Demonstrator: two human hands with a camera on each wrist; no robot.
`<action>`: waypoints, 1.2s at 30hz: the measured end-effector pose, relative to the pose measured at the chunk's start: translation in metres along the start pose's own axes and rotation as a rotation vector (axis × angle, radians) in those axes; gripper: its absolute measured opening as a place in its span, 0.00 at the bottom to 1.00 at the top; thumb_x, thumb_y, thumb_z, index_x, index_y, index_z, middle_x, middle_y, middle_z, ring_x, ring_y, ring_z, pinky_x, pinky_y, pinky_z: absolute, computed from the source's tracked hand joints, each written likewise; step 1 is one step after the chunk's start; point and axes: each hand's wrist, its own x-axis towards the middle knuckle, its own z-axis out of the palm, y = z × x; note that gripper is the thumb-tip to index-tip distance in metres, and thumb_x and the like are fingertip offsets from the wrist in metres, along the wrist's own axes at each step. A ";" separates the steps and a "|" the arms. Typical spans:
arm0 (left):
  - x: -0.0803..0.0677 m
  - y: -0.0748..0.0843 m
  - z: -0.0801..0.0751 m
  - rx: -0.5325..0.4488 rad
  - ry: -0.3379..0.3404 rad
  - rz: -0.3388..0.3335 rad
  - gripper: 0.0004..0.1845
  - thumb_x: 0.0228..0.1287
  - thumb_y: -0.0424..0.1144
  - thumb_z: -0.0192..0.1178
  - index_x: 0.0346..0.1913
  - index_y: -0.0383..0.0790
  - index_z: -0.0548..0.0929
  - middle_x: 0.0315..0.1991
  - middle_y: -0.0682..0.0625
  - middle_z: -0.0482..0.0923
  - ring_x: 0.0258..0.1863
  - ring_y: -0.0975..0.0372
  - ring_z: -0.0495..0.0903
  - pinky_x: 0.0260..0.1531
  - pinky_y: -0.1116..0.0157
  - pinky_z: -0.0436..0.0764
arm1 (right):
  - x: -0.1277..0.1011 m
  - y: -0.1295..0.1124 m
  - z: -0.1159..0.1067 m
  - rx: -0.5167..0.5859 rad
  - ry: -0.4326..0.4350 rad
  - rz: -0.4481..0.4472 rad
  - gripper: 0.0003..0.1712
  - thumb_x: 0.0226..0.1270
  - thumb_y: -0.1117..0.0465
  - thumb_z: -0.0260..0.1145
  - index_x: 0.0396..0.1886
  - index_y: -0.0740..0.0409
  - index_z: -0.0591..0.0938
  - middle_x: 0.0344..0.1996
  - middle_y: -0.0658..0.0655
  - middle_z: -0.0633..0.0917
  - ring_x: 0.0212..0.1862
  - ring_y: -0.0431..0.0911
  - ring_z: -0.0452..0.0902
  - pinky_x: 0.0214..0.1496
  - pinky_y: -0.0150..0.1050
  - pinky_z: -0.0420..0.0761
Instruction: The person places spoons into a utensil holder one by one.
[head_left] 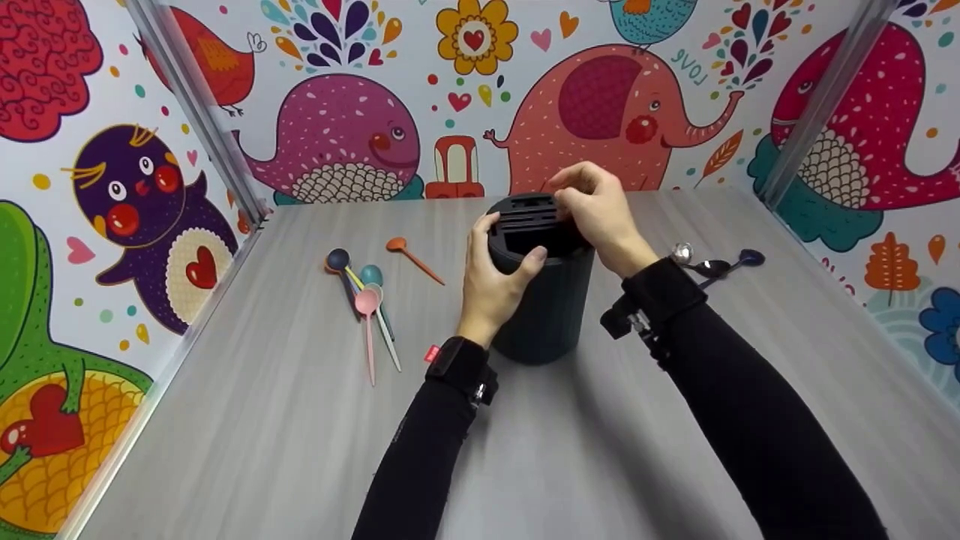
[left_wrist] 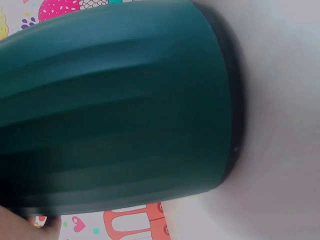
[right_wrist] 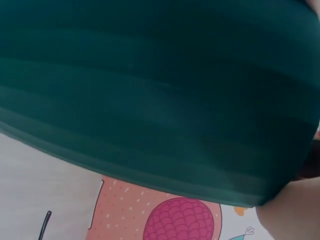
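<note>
A dark green ribbed utensil holder stands upright on the table, with a black slotted insert across the far part of its mouth. My left hand grips the holder by its upper left side, thumb over the near rim and fingers at the far left. At the right rim, my right hand has thumb and index finger bent together on the insert's edge; its fingertips are partly hidden. The holder's ribbed wall fills the left wrist view. In the right wrist view, a dark piece shows beside my right hand.
Left of the holder lies a cluster of coloured spoons, including a pink spoon and a teal spoon. An orange spoon lies nearer the holder. Several measuring spoons lie to the right. Patterned panels surround the grey table.
</note>
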 end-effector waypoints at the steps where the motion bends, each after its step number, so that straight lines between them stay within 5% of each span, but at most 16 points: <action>1: 0.000 0.000 0.000 -0.002 0.000 0.000 0.48 0.53 0.67 0.62 0.74 0.46 0.63 0.74 0.48 0.61 0.70 0.60 0.64 0.69 0.56 0.64 | 0.000 0.000 0.000 -0.002 -0.003 -0.002 0.12 0.69 0.70 0.58 0.49 0.69 0.80 0.35 0.60 0.80 0.35 0.49 0.75 0.41 0.39 0.77; 15: 0.002 -0.001 -0.001 -0.007 0.014 0.021 0.48 0.52 0.67 0.62 0.73 0.45 0.64 0.74 0.47 0.62 0.70 0.59 0.64 0.70 0.56 0.63 | 0.006 0.006 -0.028 0.024 0.110 -0.039 0.07 0.69 0.68 0.59 0.43 0.62 0.82 0.36 0.52 0.82 0.41 0.47 0.78 0.50 0.41 0.77; 20: 0.002 0.000 -0.002 -0.004 0.018 0.020 0.48 0.52 0.67 0.62 0.73 0.46 0.64 0.74 0.47 0.62 0.71 0.60 0.64 0.70 0.55 0.63 | 0.009 0.017 -0.051 -0.159 0.123 -0.018 0.14 0.72 0.61 0.61 0.52 0.63 0.80 0.46 0.55 0.82 0.49 0.45 0.76 0.55 0.39 0.72; 25: 0.001 -0.002 -0.002 0.004 0.014 0.016 0.49 0.52 0.69 0.61 0.73 0.46 0.64 0.74 0.48 0.62 0.71 0.60 0.64 0.70 0.55 0.63 | 0.008 0.045 -0.082 -0.394 0.083 0.060 0.27 0.71 0.54 0.63 0.64 0.64 0.75 0.63 0.64 0.76 0.65 0.54 0.69 0.69 0.51 0.67; 36: 0.000 -0.002 0.000 0.001 0.004 0.010 0.49 0.52 0.70 0.60 0.73 0.47 0.64 0.74 0.49 0.62 0.70 0.61 0.64 0.69 0.53 0.64 | -0.013 0.120 -0.145 -0.907 -0.267 0.306 0.50 0.75 0.41 0.56 0.78 0.74 0.51 0.74 0.82 0.49 0.75 0.76 0.41 0.72 0.71 0.45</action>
